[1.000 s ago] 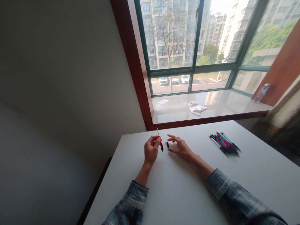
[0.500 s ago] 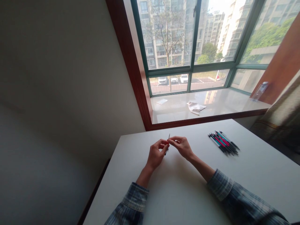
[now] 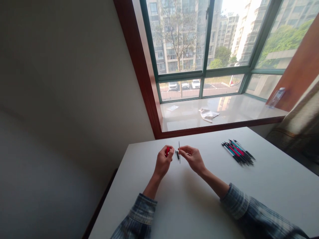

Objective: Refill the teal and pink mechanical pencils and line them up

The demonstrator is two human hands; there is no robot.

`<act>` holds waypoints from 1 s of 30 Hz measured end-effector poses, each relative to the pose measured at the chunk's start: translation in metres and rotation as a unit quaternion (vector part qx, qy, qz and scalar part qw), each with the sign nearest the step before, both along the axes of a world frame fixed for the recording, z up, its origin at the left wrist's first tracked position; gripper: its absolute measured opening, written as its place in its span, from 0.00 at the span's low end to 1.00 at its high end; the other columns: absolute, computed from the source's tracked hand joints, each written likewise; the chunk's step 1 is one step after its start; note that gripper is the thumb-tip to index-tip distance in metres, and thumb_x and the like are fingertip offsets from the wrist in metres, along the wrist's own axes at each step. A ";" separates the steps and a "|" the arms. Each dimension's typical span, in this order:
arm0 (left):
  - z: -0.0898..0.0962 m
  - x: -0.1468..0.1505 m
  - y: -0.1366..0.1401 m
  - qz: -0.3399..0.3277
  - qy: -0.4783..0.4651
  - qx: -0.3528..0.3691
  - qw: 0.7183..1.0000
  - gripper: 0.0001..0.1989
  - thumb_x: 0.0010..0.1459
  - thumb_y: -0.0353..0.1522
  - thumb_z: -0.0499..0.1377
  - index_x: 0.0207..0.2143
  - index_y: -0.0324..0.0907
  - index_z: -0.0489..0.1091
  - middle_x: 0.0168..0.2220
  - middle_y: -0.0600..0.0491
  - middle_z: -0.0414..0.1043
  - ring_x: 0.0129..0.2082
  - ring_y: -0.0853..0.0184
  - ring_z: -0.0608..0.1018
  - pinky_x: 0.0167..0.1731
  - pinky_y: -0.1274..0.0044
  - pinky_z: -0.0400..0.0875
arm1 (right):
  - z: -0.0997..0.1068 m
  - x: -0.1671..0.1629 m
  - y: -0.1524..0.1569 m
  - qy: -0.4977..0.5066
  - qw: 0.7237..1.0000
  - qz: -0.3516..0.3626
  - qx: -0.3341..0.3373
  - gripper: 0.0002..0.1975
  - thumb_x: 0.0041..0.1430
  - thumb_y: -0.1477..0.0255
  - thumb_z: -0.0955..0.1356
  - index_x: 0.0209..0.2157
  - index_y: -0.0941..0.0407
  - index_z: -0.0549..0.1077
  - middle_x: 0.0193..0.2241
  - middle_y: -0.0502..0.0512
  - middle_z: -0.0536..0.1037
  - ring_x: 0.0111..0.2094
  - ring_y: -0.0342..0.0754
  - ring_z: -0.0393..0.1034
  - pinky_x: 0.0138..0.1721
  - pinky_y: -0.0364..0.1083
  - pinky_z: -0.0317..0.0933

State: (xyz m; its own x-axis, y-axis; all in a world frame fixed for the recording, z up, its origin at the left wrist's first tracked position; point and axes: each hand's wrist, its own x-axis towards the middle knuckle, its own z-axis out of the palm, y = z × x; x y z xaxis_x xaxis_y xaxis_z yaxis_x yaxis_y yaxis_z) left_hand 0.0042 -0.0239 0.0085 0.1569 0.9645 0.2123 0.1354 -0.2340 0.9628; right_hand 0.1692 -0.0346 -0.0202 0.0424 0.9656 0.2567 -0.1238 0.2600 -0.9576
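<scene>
Red part (image 3: 167,151): mostly covered by the fingers of the left hand (image 3: 163,162); its ends are hidden.
Thin refill (image 3: 179,158): partly covered where the right hand (image 3: 193,160) pinches it; its tip is too small to make out.
Dark pieces (image 3: 177,155): too small to identify.
Pen pile (image 3: 238,152): overlapping, uncountable; lower ends blurred.
Plaid sleeves (image 3: 143,209): cut off by the bottom edge.
White table (image 3: 199,212): near side out of frame.
Curtain (image 3: 286,127): cropped at right.

Left hand (image 3: 163,160) gripping red pen barrel (image 3: 167,151), right hand (image 3: 194,159) pinching thin refill (image 3: 179,159), pens (image 3: 238,152) piled on white table (image 3: 199,205)
</scene>
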 end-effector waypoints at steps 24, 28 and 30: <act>-0.004 -0.023 0.017 0.027 -0.175 -0.184 0.967 0.21 0.48 0.44 0.73 0.34 0.36 0.76 0.28 0.55 0.69 0.17 0.81 0.58 0.18 0.80 0.49 | 0.013 0.000 -0.024 -0.296 0.923 0.088 0.230 0.08 0.67 0.69 0.70 0.45 0.50 0.82 0.36 0.53 0.85 0.37 0.48 0.77 0.42 0.47 0.70; -0.008 -0.033 0.026 0.115 -0.198 -0.172 0.958 0.22 0.44 0.43 0.74 0.33 0.37 0.75 0.31 0.55 0.70 0.17 0.82 0.57 0.17 0.81 0.48 | 0.007 -0.003 -0.025 -0.324 0.908 0.116 0.238 0.08 0.68 0.70 0.69 0.44 0.51 0.82 0.37 0.54 0.84 0.39 0.48 0.76 0.44 0.46 0.69; -0.010 -0.037 0.030 0.134 -0.200 -0.162 0.957 0.22 0.44 0.44 0.73 0.34 0.38 0.74 0.32 0.57 0.68 0.17 0.83 0.56 0.17 0.82 0.47 | 0.003 -0.005 -0.026 -0.353 0.893 0.140 0.241 0.08 0.69 0.71 0.69 0.44 0.52 0.82 0.38 0.54 0.85 0.40 0.49 0.76 0.44 0.46 0.68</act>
